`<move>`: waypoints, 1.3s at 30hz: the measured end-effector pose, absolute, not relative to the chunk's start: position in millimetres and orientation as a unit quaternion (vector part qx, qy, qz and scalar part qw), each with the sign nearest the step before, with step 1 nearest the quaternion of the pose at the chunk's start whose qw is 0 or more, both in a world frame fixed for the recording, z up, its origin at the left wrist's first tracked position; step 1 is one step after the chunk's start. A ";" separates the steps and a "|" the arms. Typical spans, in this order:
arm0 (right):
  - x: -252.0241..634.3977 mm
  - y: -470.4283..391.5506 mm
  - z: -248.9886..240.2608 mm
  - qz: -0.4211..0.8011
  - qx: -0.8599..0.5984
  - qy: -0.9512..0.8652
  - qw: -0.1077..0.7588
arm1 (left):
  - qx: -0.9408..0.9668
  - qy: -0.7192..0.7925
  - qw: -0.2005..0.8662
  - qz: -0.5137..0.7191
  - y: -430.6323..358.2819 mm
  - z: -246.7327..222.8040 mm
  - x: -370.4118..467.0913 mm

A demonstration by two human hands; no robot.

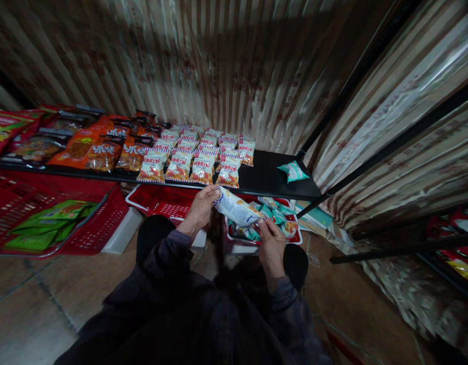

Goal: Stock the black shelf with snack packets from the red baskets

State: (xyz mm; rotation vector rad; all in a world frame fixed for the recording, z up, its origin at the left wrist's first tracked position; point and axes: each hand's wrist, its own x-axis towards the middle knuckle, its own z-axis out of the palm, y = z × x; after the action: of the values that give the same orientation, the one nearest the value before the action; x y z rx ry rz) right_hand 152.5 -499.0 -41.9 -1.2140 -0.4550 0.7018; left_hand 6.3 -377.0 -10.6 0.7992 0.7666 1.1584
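Observation:
A white snack packet is stretched between my two hands, its printed back turned up. My left hand pinches its upper left end, and my right hand pinches the lower right end. Just beyond, rows of white and orange snack bags stand on the black shelf. A lone teal packet lies near the shelf's right end. Under the packet in my hands is a red basket holding several teal and white packets.
Orange snack bags and red bags fill the shelf's left side. Below are a large red basket with green packets and another red basket. Black metal poles cross at right, before a striped curtain.

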 end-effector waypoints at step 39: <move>163.9 -524.4 -52.1 -0.088 -0.653 -0.605 0.448 | 0.476 0.442 0.689 0.320 -350.8 -19.0 -1.1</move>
State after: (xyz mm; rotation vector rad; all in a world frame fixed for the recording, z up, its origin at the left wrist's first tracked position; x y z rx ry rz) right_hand 163.9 -524.4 -52.1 -1.6149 -1.4969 -0.2177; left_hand -1.1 -350.8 -19.0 1.0656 0.9886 0.7163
